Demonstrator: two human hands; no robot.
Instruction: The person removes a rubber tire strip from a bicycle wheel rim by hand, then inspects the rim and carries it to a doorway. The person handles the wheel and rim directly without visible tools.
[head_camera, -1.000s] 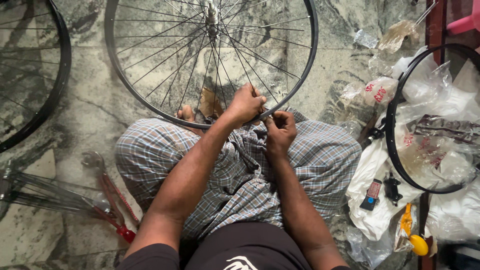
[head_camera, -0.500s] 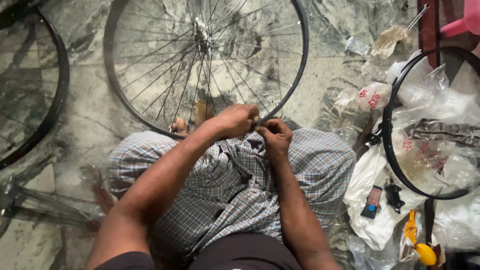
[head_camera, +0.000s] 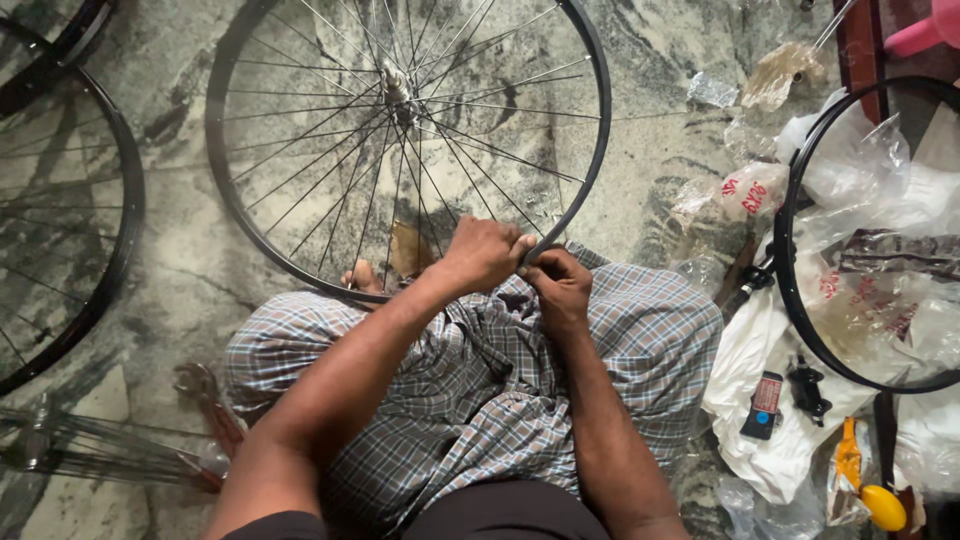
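Over the lap — hands on wheel (head_camera: 400, 140) rim.
Left hand (head_camera: 485, 255) and right hand (head_camera: 560, 285) both closed tight, gripping rim — touching.

Spoked wheel (head_camera: 400, 130) flat on floor (head_camera: 650, 60), ahead of lap.
Both hands at its near rim: left hand (head_camera: 483, 255), right hand (head_camera: 558, 285) touching. 2nd wheel (head_camera: 70, 230) far left; bare rim (head_camera: 800, 260) on plastic bags (head_camera: 760, 440) at right.
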